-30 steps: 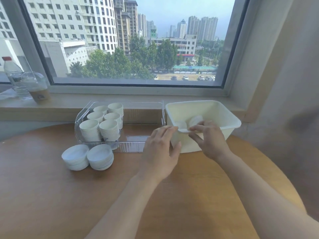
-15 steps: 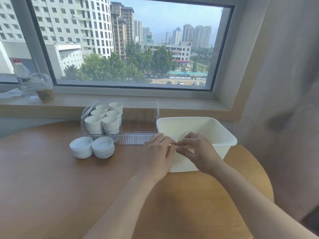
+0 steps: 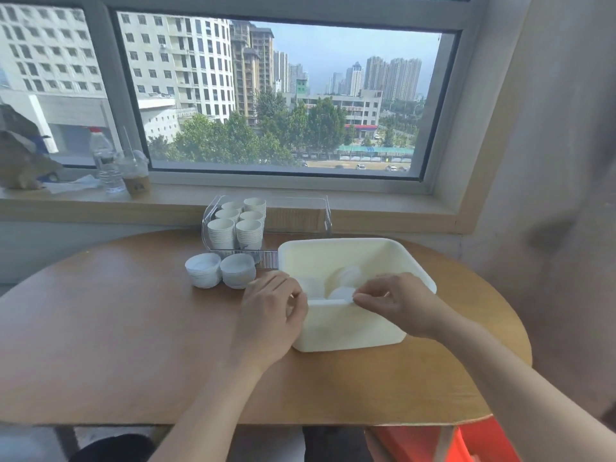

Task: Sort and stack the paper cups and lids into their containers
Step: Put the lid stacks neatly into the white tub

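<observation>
Beyond your wooden tabletop [image 3: 110, 328], a windowsill [image 3: 186, 201] carries a clear water bottle [image 3: 106, 161] with a red cap, touching an iced coffee cup [image 3: 136, 173] with a straw. Left of them you have a crumpled brown paper bag [image 3: 20, 161] and some white paper [image 3: 75, 185]. The window [image 3: 283, 95] shows apartment towers and trees.

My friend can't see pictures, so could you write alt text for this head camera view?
Seen from above, a person's right hand pinches a white lid at the near rim of a cream plastic tub, with the left hand curled beside it. On the round wooden table, two lid stacks sit before a clear bin holding stacked paper cups.
</observation>
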{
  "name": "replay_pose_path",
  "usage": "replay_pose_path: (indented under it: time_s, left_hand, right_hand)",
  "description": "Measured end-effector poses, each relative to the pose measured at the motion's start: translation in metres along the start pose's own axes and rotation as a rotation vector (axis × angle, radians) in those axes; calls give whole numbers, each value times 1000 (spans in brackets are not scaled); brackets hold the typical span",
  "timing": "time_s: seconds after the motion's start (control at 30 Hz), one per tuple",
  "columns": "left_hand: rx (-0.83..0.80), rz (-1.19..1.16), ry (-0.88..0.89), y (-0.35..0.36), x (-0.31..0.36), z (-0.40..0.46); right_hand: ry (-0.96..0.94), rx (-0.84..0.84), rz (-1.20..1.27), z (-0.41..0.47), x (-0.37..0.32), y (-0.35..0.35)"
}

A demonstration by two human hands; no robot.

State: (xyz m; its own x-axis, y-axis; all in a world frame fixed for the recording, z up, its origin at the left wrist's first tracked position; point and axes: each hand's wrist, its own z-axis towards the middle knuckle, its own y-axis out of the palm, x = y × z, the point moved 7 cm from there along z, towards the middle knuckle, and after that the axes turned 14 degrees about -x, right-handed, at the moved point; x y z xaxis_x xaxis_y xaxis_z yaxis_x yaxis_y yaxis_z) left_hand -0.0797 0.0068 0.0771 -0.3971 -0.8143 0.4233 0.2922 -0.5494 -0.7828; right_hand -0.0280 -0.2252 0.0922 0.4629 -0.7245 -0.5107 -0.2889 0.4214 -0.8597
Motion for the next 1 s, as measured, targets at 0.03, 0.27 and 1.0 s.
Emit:
replay_pose_path:
  time_s: [0.03, 0.27, 1.0]
  left_hand:
    - [7, -6, -11, -8, -4, -7]
    - [73, -29, -81, -54, -28, -54]
    - [174, -161, -192, -111, -66, -49]
  right_hand:
    - [4, -11, 10, -2, -3, 1]
    - [-79, -113, 112, -4, -42, 17]
    - [-241, -493, -227, 111, -125, 79]
